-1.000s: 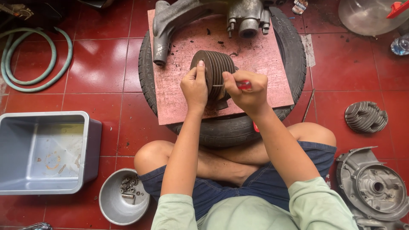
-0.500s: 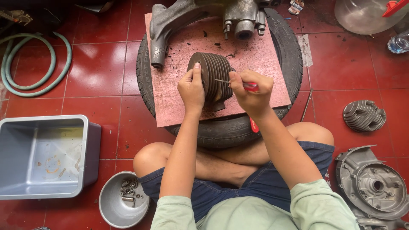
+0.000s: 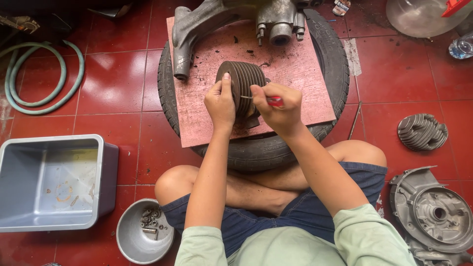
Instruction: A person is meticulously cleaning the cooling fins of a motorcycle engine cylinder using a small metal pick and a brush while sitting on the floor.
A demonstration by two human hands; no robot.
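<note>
A dark finned engine cylinder (image 3: 244,81) lies on its side on a reddish board (image 3: 295,88) laid over a black tyre (image 3: 276,148). My left hand (image 3: 220,101) grips the cylinder's near left side, thumb up along the fins. My right hand (image 3: 278,106) holds a red-handled tool (image 3: 274,101) whose thin metal tip pokes between the fins. I sit cross-legged behind the tyre.
A grey engine casing (image 3: 221,17) rests at the board's far edge. A grey plastic tub (image 3: 54,182) and a metal bowl (image 3: 129,241) of small bolts sit at left. A green hose (image 3: 37,79) coils far left. A finned cylinder head (image 3: 421,130) and a crankcase cover (image 3: 433,212) lie at right.
The tool's tip has shifted slightly along the fins; my right hand moved a little. My left hand keeps its hold on the cylinder.
</note>
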